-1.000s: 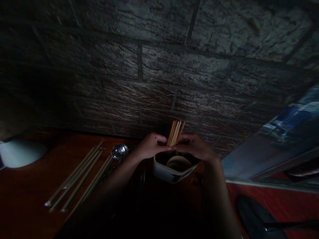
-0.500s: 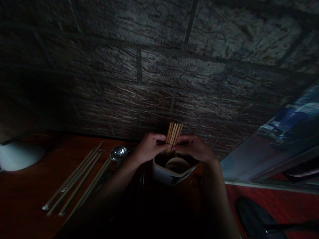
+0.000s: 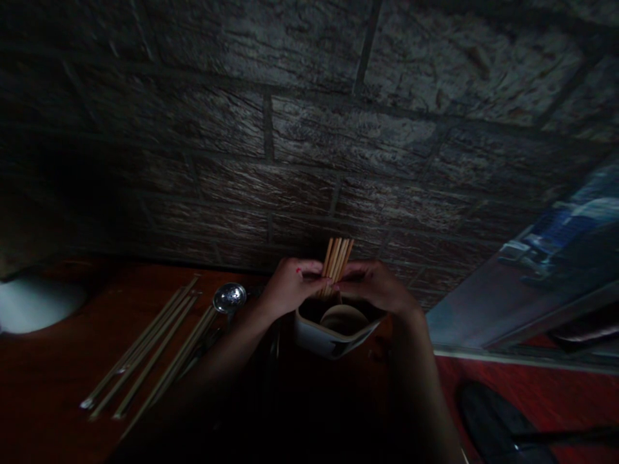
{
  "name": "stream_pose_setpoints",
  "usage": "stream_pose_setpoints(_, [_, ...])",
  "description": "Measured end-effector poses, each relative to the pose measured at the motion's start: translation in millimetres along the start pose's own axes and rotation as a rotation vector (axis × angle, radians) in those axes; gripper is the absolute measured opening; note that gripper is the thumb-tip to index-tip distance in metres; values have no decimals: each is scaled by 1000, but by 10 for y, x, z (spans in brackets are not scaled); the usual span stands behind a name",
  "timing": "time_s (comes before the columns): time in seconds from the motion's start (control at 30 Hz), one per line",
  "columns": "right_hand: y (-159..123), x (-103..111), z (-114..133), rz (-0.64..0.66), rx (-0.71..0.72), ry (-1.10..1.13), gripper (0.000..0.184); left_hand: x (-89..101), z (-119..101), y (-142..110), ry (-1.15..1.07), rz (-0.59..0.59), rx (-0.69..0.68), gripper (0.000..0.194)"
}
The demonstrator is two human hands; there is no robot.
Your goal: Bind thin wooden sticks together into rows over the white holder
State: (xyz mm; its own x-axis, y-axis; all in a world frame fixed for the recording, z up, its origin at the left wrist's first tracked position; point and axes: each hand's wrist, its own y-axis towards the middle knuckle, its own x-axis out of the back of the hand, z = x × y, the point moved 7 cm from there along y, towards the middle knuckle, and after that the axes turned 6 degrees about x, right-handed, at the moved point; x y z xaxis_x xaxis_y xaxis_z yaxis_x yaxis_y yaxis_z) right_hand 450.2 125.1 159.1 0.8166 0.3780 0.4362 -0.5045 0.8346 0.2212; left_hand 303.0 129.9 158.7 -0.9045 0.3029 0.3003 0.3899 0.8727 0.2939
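Between both hands stands a bundle of wooden chopsticks (image 3: 337, 258), upright with a slight lean, its lower ends above or inside a pale container (image 3: 316, 340). My left hand (image 3: 296, 283) pinches the bundle from the left, thumb across its front. From the right, my right hand (image 3: 374, 283) grips the same bundle with thumb and fingers. Inside the container a round, cup-like piece (image 3: 344, 318) shows below the chopsticks. Where the lower ends rest is hidden by the hands and the dark.
Left of my arm, several long thin sticks (image 3: 140, 351) lie on the brown table (image 3: 43, 380) near a metal strainer ladle (image 3: 229, 298). A white object (image 3: 41, 303) stands far left. Behind rises a brick wall (image 3: 300, 187). A dark round object (image 3: 493, 419) lies over red at lower right.
The chopsticks' tops have drawn slightly closer together and moved a little left. Both hands keep their hold at nearly the same place.
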Motion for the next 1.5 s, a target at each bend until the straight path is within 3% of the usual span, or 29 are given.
stream_pose_setpoints(0.23, [-5,-27,-1,17,-28,12,25,-33,-20,-4,67,56,-10,10])
stream_pose_setpoints(0.87, [-3,-10,-14,3,-44,-30,27,-23,-3,-3,159,5,-31,8])
stream_pose_setpoints(1.2, [-5,-45,33,37,-12,44,26,-25,52,16,61,57,30,12])
stream_pose_setpoints(1.5, [-14,-2,101,-25,35,72,25,-4,-4,11,-81,47,56,18])
